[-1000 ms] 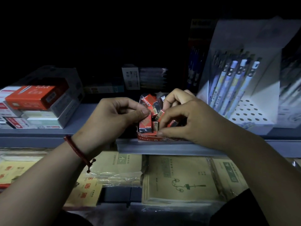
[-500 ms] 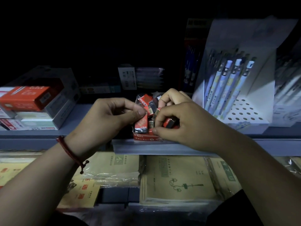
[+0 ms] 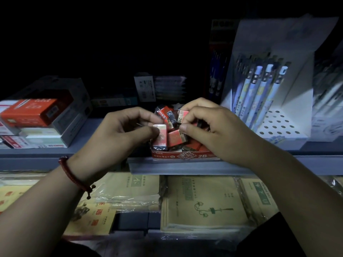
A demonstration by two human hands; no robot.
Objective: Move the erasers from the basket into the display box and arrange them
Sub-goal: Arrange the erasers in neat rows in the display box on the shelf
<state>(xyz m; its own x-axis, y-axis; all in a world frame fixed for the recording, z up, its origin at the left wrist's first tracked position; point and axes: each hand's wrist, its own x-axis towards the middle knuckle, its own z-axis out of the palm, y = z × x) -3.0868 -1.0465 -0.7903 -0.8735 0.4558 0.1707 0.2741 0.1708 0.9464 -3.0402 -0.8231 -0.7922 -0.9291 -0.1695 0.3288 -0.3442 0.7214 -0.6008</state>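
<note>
1. Left hand (image 3: 122, 132): thumb and forefinger pinch a red-and-white wrapped rectangular eraser (image 3: 160, 136), held upright at the box's left end.
2. Right hand (image 3: 209, 130): fingertips pinch a second wrapped eraser (image 3: 183, 115) above the heap.
3. Low red cardboard display box (image 3: 185, 156): stands on the grey shelf edge (image 3: 185, 166) and holds jumbled erasers (image 3: 175, 139).

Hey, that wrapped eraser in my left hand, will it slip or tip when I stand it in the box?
Likely a bit slippery: the wrapped eraser has glossy film. Probably light and firm: fingers alone pinch it. Upright, it may tip.
</note>
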